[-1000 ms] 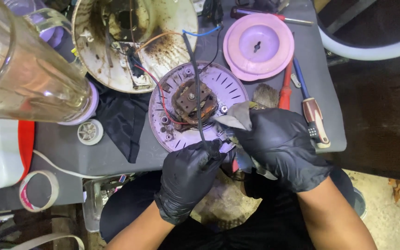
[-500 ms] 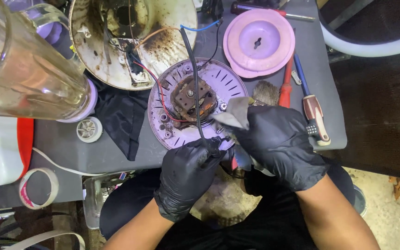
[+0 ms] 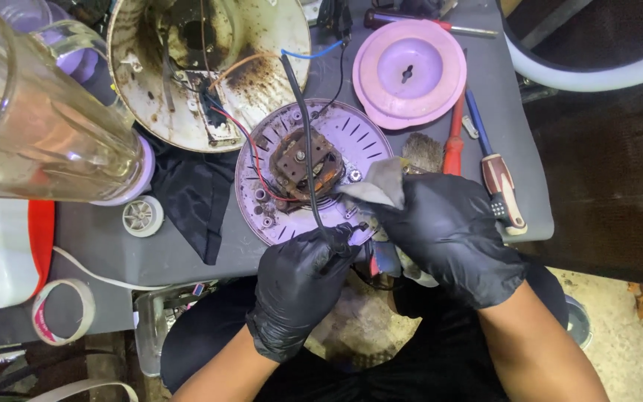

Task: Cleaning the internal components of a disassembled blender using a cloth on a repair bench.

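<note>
Left hand: the black-gloved left hand [image 3: 301, 286] is curled tight, thumb and fingers pinched on the black cable [image 3: 308, 160] at the near edge of the purple motor plate [image 3: 262, 160].
Right hand: the black-gloved right hand [image 3: 452, 234] is closed around a grey rag [image 3: 381, 184], pressing it onto the plate's right side, just right of the left hand's pinch.
Black cable: runs from the pinch straight away from the person, across the rusty motor block [image 3: 303, 158], toward the blue wire [image 3: 314, 53].
Motor plate: flat on the grey bench [image 3: 187, 253], directly beyond both hands; a red wire [image 3: 251, 152] curves over it left of the cable.
Dirty housing: the round, stained shell [image 3: 258, 74] lies beyond the plate, to the left of the cable.
Purple lid: the disc [image 3: 409, 73] lies beyond the right hand.
Screwdrivers: a red-handled one [image 3: 453, 145] and a brown-handled one [image 3: 501, 190] lie just right of the right hand.
Glass jar: the jar [image 3: 31, 130] stands well left of the grip.
Tape roll: the ring [image 3: 63, 311] sits far left, nearer the person.
</note>
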